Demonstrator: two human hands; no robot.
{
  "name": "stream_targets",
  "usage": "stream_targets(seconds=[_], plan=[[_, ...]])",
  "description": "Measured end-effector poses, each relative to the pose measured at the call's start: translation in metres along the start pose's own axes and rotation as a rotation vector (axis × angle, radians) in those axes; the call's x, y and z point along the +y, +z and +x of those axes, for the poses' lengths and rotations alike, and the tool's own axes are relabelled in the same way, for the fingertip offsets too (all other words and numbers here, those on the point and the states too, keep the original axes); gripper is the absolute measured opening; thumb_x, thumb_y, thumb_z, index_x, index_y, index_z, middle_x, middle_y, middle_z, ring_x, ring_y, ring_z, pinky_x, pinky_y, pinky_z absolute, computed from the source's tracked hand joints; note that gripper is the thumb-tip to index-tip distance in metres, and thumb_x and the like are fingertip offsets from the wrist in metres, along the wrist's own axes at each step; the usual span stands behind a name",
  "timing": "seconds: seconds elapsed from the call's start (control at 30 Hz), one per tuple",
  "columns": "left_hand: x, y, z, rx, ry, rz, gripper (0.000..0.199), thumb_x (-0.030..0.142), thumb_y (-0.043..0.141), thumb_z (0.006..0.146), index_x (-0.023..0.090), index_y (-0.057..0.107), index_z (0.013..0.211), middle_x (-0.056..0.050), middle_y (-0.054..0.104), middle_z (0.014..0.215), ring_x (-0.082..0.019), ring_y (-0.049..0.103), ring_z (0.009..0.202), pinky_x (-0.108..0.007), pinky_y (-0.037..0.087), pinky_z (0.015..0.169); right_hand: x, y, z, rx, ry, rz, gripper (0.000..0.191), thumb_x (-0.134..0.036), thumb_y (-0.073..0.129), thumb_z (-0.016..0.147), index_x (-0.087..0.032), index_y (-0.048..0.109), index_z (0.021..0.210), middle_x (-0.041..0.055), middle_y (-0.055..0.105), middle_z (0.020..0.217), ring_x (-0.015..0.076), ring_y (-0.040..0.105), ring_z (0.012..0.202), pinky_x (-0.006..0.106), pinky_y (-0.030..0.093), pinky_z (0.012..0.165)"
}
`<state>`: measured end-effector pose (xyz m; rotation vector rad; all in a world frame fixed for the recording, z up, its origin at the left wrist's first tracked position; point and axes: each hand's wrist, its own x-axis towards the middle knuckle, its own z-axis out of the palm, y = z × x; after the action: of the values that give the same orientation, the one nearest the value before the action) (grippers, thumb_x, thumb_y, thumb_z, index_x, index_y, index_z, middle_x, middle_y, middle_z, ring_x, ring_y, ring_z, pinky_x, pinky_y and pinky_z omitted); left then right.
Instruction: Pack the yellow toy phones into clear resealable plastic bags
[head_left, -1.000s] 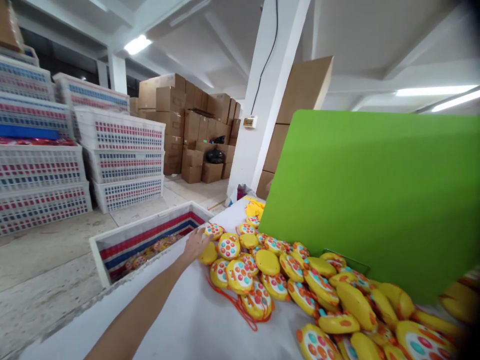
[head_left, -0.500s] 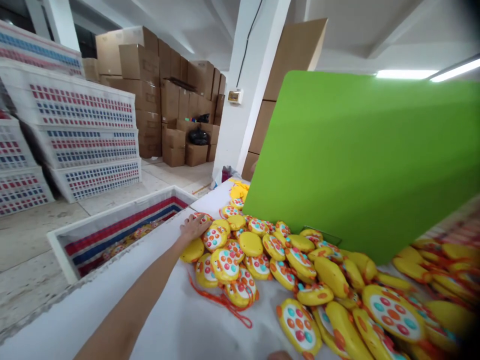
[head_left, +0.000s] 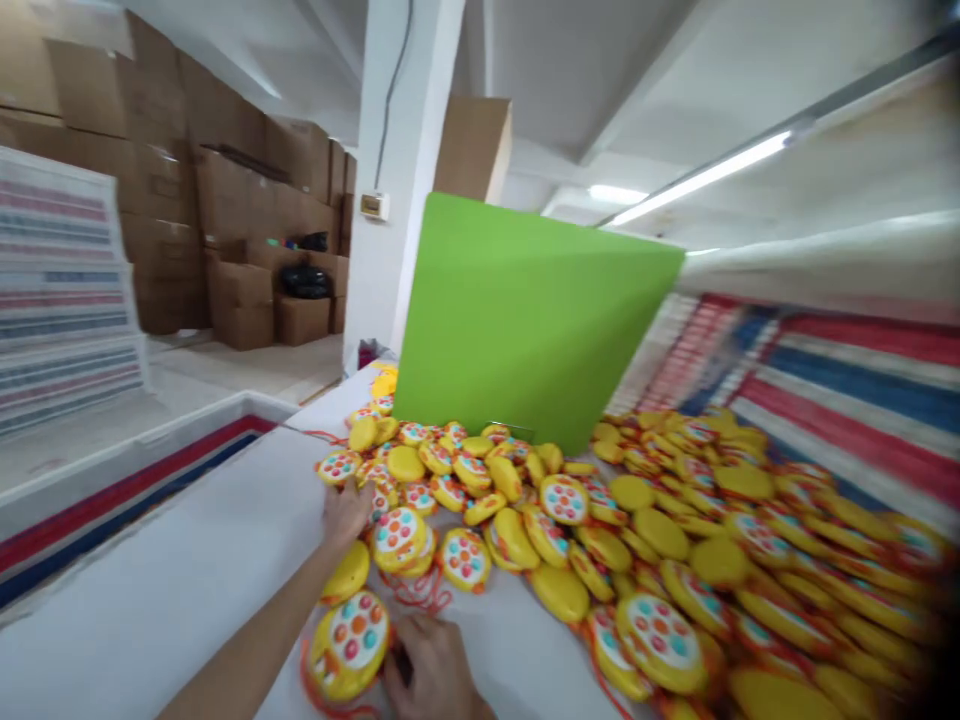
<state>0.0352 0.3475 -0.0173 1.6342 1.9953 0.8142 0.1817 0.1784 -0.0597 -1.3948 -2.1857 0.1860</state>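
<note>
Here, on the far left I see a white crate (head_left: 112, 470) beside the white worktop (head_left: 172, 600). My left hand (head_left: 346, 512) rests with loose fingers on the edge of the pile of yellow toy phones (head_left: 540, 500). My right hand (head_left: 435, 670) touches one toy phone (head_left: 351, 642) near me, and I cannot tell if it grips; a green board (head_left: 525, 320) stands behind.

Green panel (head_left: 525, 320) stood upright on white bench (head_left: 187, 560) | cardboard boxes (head_left: 240, 250) stacked at rear | striped white crate (head_left: 112, 480) lay left | pillar (head_left: 394, 190) behind.
</note>
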Motion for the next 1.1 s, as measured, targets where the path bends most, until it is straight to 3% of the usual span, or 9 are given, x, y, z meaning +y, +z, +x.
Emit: stream_targets(seconds=[0.1, 0.2, 0.4, 0.53, 0.63, 0.8, 0.9, 1.0, 1.1], plan=[[0.011, 0.001, -0.018, -0.052, 0.097, -0.038, 0.045, 0.043, 0.037, 0.09, 0.013, 0.043, 0.124, -0.014, 0.051, 0.124, -0.025, 0.051, 0.112, -0.042, 0.04, 0.094, -0.004, -0.006, -0.001, 0.055, 0.058, -0.025, 0.022, -0.025, 0.054, 0.065, -0.022, 0.056, 0.087, 0.0044, 0.064, 0.084, 0.02, 0.06, 0.075, 0.027, 0.046, 0.066], [0.006, -0.014, -0.037, -0.057, 0.21, -0.032, 0.051, 0.045, 0.029, 0.089, 0.013, 0.043, 0.125, -0.014, 0.05, 0.127, -0.025, 0.046, 0.119, -0.036, 0.038, 0.098, -0.006, -0.015, -0.012, 0.105, 0.113, -0.01, 0.015, -0.019, 0.051, 0.064, -0.021, 0.053, 0.078, 0.0037, 0.061, 0.08, 0.0177, 0.058, 0.072, 0.024, 0.045, 0.063], [-0.06, -0.051, -0.086, 0.025, 0.239, 0.065, 0.057, 0.049, 0.033, 0.079, 0.016, 0.046, 0.124, -0.015, 0.046, 0.129, -0.035, 0.034, 0.125, -0.054, 0.032, 0.098, 0.001, -0.044, -0.061, 0.136, 0.166, 0.053, 0.012, -0.01, 0.049, 0.063, -0.019, 0.051, 0.071, 0.001, 0.057, 0.072, 0.0141, 0.054, 0.067, 0.021, 0.04, 0.06], [-0.086, -0.037, -0.107, 0.043, 0.236, 0.041, 0.06, 0.047, 0.029, 0.081, 0.01, 0.04, 0.127, -0.017, 0.053, 0.119, -0.032, 0.048, 0.113, -0.047, 0.039, 0.095, 0.007, -0.057, -0.086, 0.149, 0.204, 0.063, 0.013, -0.007, 0.047, 0.066, -0.017, 0.053, 0.071, 0.0012, 0.057, 0.07, 0.0126, 0.053, 0.064, 0.02, 0.038, 0.057], [-0.073, -0.011, -0.119, 0.098, 0.264, 0.001, 0.068, 0.049, 0.027, 0.082, 0.002, 0.03, 0.131, -0.02, 0.051, 0.118, -0.033, 0.047, 0.113, -0.047, 0.038, 0.097, 0.009, -0.057, -0.091, 0.163, 0.224, 0.048, 0.011, -0.008, 0.047, 0.067, -0.017, 0.053, 0.069, 0.0012, 0.057, 0.069, 0.0126, 0.053, 0.064, 0.02, 0.037, 0.057], [-0.031, 0.034, -0.148, 0.088, 0.377, -0.05, 0.059, 0.047, 0.032, 0.083, 0.009, 0.036, 0.129, -0.016, 0.05, 0.118, -0.029, 0.046, 0.114, -0.045, 0.039, 0.097, 0.008, -0.054, -0.089, 0.178, 0.221, 0.018, 0.008, -0.011, 0.051, 0.067, -0.018, 0.053, 0.069, 0.0014, 0.058, 0.07, 0.0131, 0.055, 0.065, 0.02, 0.038, 0.059], [-0.007, 0.055, -0.157, 0.068, 0.401, -0.067, 0.061, 0.046, 0.031, 0.084, 0.007, 0.034, 0.13, -0.018, 0.047, 0.122, -0.032, 0.041, 0.119, -0.049, 0.035, 0.099, 0.008, -0.054, -0.089, 0.206, 0.263, -0.015, 0.01, -0.012, 0.047, 0.071, -0.018, 0.053, 0.066, 0.0023, 0.059, 0.068, 0.0134, 0.055, 0.063, 0.021, 0.037, 0.058], [0.008, 0.06, -0.156, 0.026, 0.403, -0.08, 0.061, 0.044, 0.031, 0.085, 0.004, 0.034, 0.131, -0.021, 0.046, 0.124, -0.033, 0.04, 0.12, -0.051, 0.033, 0.099, 0.01, -0.054, -0.09, 0.232, 0.327, -0.052, 0.015, -0.014, 0.044, 0.075, -0.017, 0.054, 0.065, 0.0036, 0.059, 0.065, 0.0144, 0.055, 0.06, 0.022, 0.038, 0.056], [0.007, 0.047, -0.16, -0.049, 0.445, -0.094, 0.06, 0.045, 0.031, 0.085, 0.005, 0.038, 0.129, -0.019, 0.047, 0.125, -0.029, 0.043, 0.12, -0.046, 0.037, 0.1, 0.01, -0.056, -0.09, 0.229, 0.342, -0.054, 0.012, -0.017, 0.047, 0.075, -0.017, 0.058, 0.07, 0.0037, 0.062, 0.071, 0.0151, 0.057, 0.065, 0.022, 0.04, 0.059]])
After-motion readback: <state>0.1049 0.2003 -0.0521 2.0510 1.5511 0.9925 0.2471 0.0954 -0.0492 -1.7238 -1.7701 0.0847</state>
